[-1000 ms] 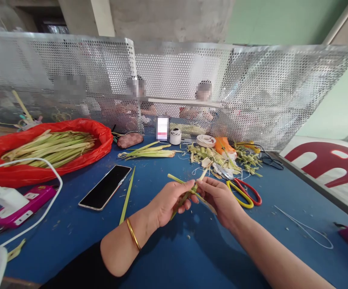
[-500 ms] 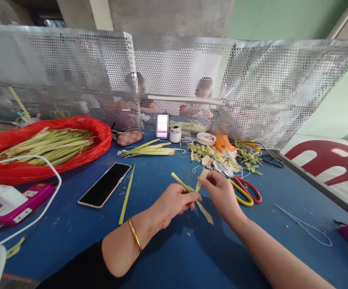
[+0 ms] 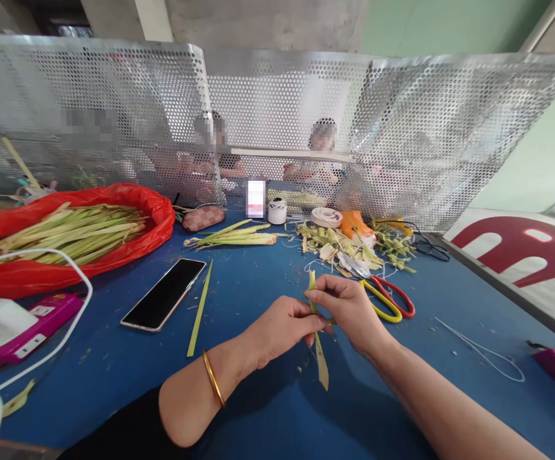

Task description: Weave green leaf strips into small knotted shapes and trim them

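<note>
Over the blue table [image 3: 268, 409], my left hand [image 3: 282, 329] and my right hand [image 3: 351, 310] meet on a thin green-yellow leaf strip [image 3: 320, 361]. Both hands pinch it between thumb and fingers. The strip stands nearly upright, its top end showing above my right fingers and its lower end hanging down toward the table. A gold bangle [image 3: 213, 386] sits on my left wrist. Scissors with red and yellow handles [image 3: 390, 299] lie just right of my right hand.
A red bag of green stalks [image 3: 73, 233] lies at the left, a black phone [image 3: 162, 302] and a loose strip [image 3: 199, 308] nearer. Leaf scraps [image 3: 349, 246] pile behind the scissors. A pink power strip [image 3: 23, 329] is at far left. A perforated metal screen [image 3: 277, 121] has people behind it.
The strip has turned from slanting across my hands to nearly upright. My right hand slid closer to my left, and the lower end now hangs below them.
</note>
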{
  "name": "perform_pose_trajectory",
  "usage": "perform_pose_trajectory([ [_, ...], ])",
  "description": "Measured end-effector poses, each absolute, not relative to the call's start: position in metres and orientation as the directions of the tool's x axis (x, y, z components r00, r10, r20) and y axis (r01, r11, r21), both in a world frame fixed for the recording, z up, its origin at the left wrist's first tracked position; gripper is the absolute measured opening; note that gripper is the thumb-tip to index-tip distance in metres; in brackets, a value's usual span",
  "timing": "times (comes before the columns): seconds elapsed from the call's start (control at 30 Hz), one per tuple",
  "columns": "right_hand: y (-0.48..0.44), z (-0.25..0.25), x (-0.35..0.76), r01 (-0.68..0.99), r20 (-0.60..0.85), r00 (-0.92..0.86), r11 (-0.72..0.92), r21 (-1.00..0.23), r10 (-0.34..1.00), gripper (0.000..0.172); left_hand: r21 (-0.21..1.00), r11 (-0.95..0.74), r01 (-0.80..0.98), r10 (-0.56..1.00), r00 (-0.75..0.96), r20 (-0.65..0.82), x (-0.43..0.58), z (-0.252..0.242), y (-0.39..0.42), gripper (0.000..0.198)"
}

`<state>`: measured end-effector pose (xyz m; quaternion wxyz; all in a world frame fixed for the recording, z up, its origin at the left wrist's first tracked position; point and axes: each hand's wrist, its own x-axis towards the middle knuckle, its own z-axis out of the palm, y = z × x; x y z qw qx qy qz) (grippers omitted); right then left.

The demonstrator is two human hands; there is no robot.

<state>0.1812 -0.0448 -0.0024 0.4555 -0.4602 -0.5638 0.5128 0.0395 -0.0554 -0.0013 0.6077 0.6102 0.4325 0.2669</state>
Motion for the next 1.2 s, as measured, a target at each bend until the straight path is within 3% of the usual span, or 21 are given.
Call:
perform_pose_trajectory([
  [0.2,-0.049,-0.005,0.176,0.184,0.112,-0.028,0.115,-0.976,0.993,0.02,0.967,0.091,0.238,0.839,0.505,-0.203,0.04,0.001,-0.059,0.027],
  [0.43,-0.051,-0.011,0.173,0.312,0.273,0.004,0.258,-0.914,0.962,0.016,0.964,0.1,0.248,0.82,0.528,-0.221,0.044,-0.001,-0.062,0.029],
  [0.6,-0.045,-0.016,0.175,0.274,0.207,-0.074,0.219,-0.937,0.976,0.022,0.959,0.146,0.242,0.865,0.44,-0.242,0.044,-0.006,-0.058,0.021],
  [0.73,-0.033,-0.012,0.186,0.285,0.211,-0.212,0.267,-0.921,0.954,0.031,0.961,0.267,0.074,0.885,0.376,-0.275,0.039,-0.002,-0.05,0.031],
  [0.93,-0.026,-0.014,0.195,0.604,0.354,-0.256,0.435,-0.668,0.899,0.046,0.951,0.31,0.015,0.882,0.368,-0.294,0.032,0.003,-0.041,0.051],
  [1.2,-0.025,-0.023,0.194,0.74,0.545,-0.358,0.586,-0.329,0.758,0.043,0.952,0.301,0.054,0.856,0.425,-0.295,0.033,-0.002,-0.039,0.018],
])
